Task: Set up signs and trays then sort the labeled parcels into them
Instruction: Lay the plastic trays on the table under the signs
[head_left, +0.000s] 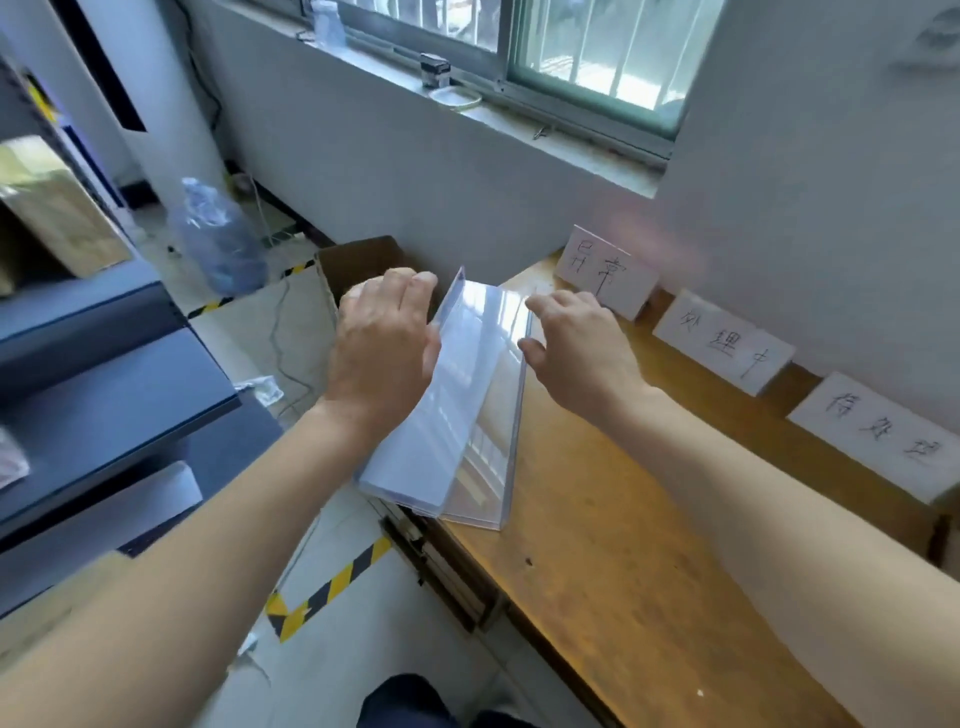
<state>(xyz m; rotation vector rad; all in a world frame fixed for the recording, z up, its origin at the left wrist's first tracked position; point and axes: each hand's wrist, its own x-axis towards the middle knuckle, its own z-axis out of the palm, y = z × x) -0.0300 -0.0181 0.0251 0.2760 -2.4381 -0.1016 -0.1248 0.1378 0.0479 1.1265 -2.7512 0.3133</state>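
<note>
Fingers (415, 283) of the left hand (384, 343) curl round the clear trays (467, 415) at the table's (623, 545) left edge; the right hand (582, 353) is spread beside them. Three signs (722, 343) stand along the wall; trays unplaced, sorting seemingly unstarted.

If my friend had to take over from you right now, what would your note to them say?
The left hand grips the left side of the clear tray stack, fingers curled on it.
The right hand is open, with fingertips touching the stack's right edge.
The stack is at the left edge of the wooden table.
Done: three handwritten signs lean on the wall.
Left: probably set trays out by the signs, then sort the parcels.
</note>
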